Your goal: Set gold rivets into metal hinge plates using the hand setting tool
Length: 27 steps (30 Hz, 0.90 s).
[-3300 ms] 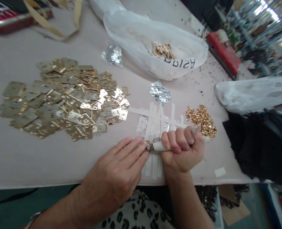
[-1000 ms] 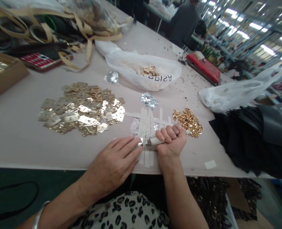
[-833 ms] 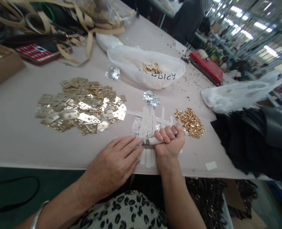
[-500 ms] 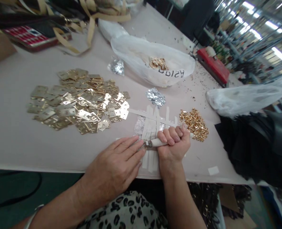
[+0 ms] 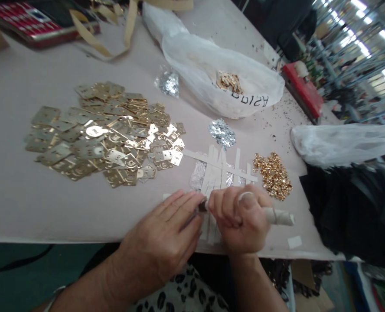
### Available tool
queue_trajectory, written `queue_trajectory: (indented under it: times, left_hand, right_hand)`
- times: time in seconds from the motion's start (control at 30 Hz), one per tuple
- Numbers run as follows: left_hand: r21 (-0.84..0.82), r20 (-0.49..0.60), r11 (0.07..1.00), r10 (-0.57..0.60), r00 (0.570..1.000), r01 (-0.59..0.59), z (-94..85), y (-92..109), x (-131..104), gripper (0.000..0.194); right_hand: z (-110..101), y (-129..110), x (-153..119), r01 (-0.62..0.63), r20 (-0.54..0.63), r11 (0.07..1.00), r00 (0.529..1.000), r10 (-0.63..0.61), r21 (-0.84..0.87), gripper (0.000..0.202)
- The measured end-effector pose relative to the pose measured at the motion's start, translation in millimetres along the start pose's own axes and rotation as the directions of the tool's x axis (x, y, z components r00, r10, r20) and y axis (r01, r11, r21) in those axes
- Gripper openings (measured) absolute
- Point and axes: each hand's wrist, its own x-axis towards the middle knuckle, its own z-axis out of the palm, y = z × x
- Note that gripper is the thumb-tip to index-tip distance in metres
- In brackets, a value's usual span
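My right hand (image 5: 241, 216) is wrapped in a fist round a white-wrapped handle (image 5: 278, 216), which sticks out to the right. The tool's dark metal end (image 5: 203, 205) meets the fingertips of my left hand (image 5: 163, 236). My left fingers lie close together over the table's front part; whatever is beneath them is hidden. White tape strips (image 5: 214, 167) cross the table just beyond my hands. Gold metal plates (image 5: 104, 134) form a big pile at the left. Silver discs (image 5: 222, 133) lie behind the tape, and small gold pieces (image 5: 273, 175) to its right.
A white plastic bag (image 5: 205, 65) with gold pieces inside lies at the back, near a small clear bag (image 5: 168, 82). Black material (image 5: 348, 208) covers the right side, below another plastic bag (image 5: 342, 143). A red box (image 5: 303, 91) stands farther back.
My right hand has shifted its hold along the handle toward the metal end, leaving more handle out at the right. The view has moved slightly closer to the table.
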Motion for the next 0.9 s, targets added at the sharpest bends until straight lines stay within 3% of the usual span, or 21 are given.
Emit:
queue_trajectory:
  times: [0.07, 0.13, 0.3, 0.4, 0.5, 0.57, 0.63, 0.73, 0.77, 0.83, 0.9]
  left_hand:
    - [-0.022, -0.005, 1.000, 0.008, 1.000, -0.008, -0.5, -0.7, -2.6, 0.025]
    - [-0.031, -0.030, 0.999, 0.011, 0.999, -0.012, -1.9, -0.8, -3.9, 0.024]
    - [-0.016, -0.122, 1.000, -0.028, 0.992, 0.027, -6.1, 2.1, -1.7, 0.009]
    - [0.019, -0.101, 1.000, 0.006, 0.995, -0.005, -5.6, 3.5, -0.9, 0.013]
    - [0.042, -0.066, 0.999, 0.000, 0.998, 0.003, -3.7, 2.6, -1.7, 0.012]
    - [0.035, -0.048, 0.999, -0.011, 0.999, 0.013, -2.5, 0.9, -3.1, 0.012]
    - [0.026, -0.052, 1.000, -0.007, 0.999, 0.009, -1.4, -0.5, -4.8, 0.011]
    - [0.002, -0.092, 1.000, 0.005, 0.996, -0.005, -0.7, 0.6, -6.2, 0.011]
    - [-0.020, -0.103, 1.000, 0.003, 0.995, -0.005, -1.4, 1.6, -5.9, 0.011]
    - [-0.069, -0.127, 0.998, -0.019, 0.992, 0.010, -5.4, 3.1, -4.4, 0.013]
    - [-0.067, -0.171, 0.997, -0.041, 0.984, 0.030, -13.8, 0.7, -3.7, 0.013]
  right_hand:
    - [1.9, 1.8, -4.4, 0.037, 0.077, 0.976, 0.997, -0.020, -0.217, 0.039]
    - [3.4, -0.2, -3.9, 0.062, 0.100, 0.942, 0.995, -0.031, -0.329, 0.038]
    - [10.4, -27.2, 12.9, 0.083, -0.060, 0.996, 0.995, -0.085, -0.035, 0.047]
    - [11.3, -27.9, 15.4, 0.173, -0.132, 0.985, 0.976, -0.173, -0.011, 0.049]
    - [2.9, -12.6, 11.5, -0.027, -0.085, 0.998, 0.996, 0.022, -0.054, 0.049]
    - [-7.4, -8.6, 9.5, -0.131, -0.040, 0.971, 0.991, 0.126, -0.199, 0.050]
    - [-18.6, -13.8, 8.5, -0.147, 0.052, 0.854, 0.979, 0.199, -0.499, 0.044]
    - [-30.6, -25.7, 5.7, 0.018, 0.224, 0.505, 0.910, 0.350, -0.863, 0.008]
    - [-32.7, -27.7, 4.1, 0.081, 0.267, 0.424, 0.876, 0.401, -0.902, 0.022]
    - [-34.3, -27.6, 0.4, 0.139, 0.300, 0.350, 0.835, 0.462, -0.926, 0.035]
    - [-34.0, -25.0, -1.6, 0.116, 0.274, 0.328, 0.825, 0.494, -0.938, 0.023]
